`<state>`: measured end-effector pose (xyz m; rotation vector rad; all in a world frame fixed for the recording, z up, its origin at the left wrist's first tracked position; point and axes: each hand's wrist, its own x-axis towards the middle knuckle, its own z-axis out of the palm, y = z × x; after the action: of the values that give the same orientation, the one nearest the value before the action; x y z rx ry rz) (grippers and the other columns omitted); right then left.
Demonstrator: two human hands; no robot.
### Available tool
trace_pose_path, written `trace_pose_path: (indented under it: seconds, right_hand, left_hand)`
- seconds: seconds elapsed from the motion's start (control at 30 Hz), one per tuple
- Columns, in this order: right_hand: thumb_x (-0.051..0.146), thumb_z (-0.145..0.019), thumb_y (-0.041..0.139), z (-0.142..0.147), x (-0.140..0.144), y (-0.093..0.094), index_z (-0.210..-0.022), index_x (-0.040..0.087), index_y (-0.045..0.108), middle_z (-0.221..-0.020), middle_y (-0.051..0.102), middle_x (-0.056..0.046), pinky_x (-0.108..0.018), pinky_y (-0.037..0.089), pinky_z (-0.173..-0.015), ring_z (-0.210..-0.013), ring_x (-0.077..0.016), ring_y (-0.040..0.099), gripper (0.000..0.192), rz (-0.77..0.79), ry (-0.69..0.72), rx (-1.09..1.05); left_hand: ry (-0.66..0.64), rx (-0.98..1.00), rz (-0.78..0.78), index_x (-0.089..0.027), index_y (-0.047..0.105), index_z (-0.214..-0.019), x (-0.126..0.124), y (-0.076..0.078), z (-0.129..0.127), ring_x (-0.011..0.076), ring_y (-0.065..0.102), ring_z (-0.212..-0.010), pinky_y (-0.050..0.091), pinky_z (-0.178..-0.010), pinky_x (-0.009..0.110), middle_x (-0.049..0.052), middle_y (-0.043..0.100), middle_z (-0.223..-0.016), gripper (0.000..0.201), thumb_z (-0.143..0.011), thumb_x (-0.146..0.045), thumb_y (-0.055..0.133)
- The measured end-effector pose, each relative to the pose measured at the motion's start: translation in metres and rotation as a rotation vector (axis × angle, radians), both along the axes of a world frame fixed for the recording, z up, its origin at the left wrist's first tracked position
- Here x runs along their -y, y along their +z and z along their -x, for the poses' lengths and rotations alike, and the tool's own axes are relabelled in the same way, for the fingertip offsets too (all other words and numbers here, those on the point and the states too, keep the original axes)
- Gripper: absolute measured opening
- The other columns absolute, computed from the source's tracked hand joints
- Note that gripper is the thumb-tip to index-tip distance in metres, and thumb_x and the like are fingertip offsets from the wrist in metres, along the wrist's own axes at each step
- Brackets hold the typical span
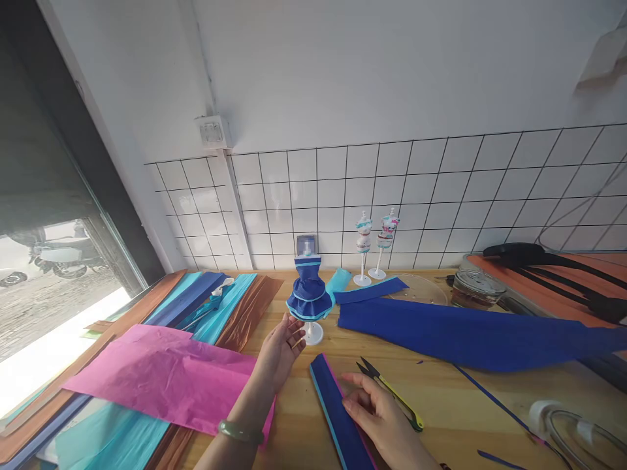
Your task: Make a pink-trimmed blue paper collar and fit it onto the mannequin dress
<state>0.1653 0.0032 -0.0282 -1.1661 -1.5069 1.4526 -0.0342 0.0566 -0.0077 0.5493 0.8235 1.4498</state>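
— Where do we have our hands?

— Our left hand [280, 352] reaches forward with loose, open fingers, its fingertips at the round white base of the small mannequin stand wearing a dark blue ruffled paper dress with light blue trim [308, 294]; it seems to steady the stand rather than grip it. Our right hand [379, 411] lies flat and unclenched on the long folded strip of dark blue paper edged in light blue and pink [337, 418], pinning it to the wooden table [441, 398].

— So which step is this?

— We judge it to be checking the dress against the strip. The next move would call for a gentle lift, since the paper creases easily.

— And the dress?

— Upright, mid-table near the tiled wall, with a fitted bodice and flared ruffles. The yellow-handled thread snips [392, 391] lie just beside our right hand, and the sheet of pink tissue paper [166, 378] spreads to the left.
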Motion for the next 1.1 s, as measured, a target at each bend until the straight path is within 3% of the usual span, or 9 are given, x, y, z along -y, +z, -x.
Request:
trace_pose_path:
  seconds: [0.2, 0.43, 0.87, 1.1]
  right_hand:
    - [0.044, -0.074, 0.054, 0.004, -0.001, -0.001, -0.104, 0.019, 0.059, -0.068, 0.06, 0.0, -0.028, 0.044, -0.064, -0.068, -0.0182, 0.056, 0.039, -0.034, 0.043, 0.076]
    - [0.042, -0.077, 0.052, 0.004, -0.002, 0.0, -0.106, 0.018, 0.058, -0.084, 0.066, -0.005, -0.029, 0.046, -0.069, -0.079, -0.0209, 0.06, 0.039, -0.042, 0.089, 0.105]
    - [0.043, -0.078, 0.051, 0.004, -0.002, 0.002, -0.104, 0.018, 0.056, -0.087, 0.066, -0.005, -0.03, 0.046, -0.071, -0.081, -0.0209, 0.061, 0.036, -0.016, 0.11, 0.112]
    - [0.043, -0.077, 0.052, 0.002, -0.003, 0.001, -0.106, 0.02, 0.057, -0.081, 0.065, -0.004, -0.03, 0.045, -0.069, -0.077, -0.0202, 0.059, 0.037, -0.017, 0.091, 0.098]
  left_hand:
    - [0.056, 0.216, -0.047, -0.015, 0.06, -0.079, -0.009, -0.004, -0.003, 0.013, 0.062, -0.075, 0.049, -0.07, 0.025, 0.004, 0.065, -0.079, 0.003, -0.079, -0.017, 0.058]
    - [0.087, 0.32, -0.05, -0.015, 0.061, -0.078, -0.012, -0.006, -0.006, 0.0118, 0.061, -0.074, 0.049, -0.075, 0.025, 0.003, 0.065, -0.077, 0.004, -0.079, -0.013, 0.057]
    - [0.07, 0.344, -0.016, -0.015, 0.061, -0.079, -0.013, -0.007, -0.007, 0.0123, 0.062, -0.072, 0.05, -0.074, 0.026, 0.002, 0.064, -0.072, 0.006, -0.08, -0.013, 0.055]
    - [0.039, 0.225, 0.041, -0.014, 0.058, -0.077, -0.007, -0.006, -0.009, 0.0131, 0.062, -0.07, 0.05, -0.069, 0.026, 0.004, 0.063, -0.072, 0.01, -0.081, -0.022, 0.054]
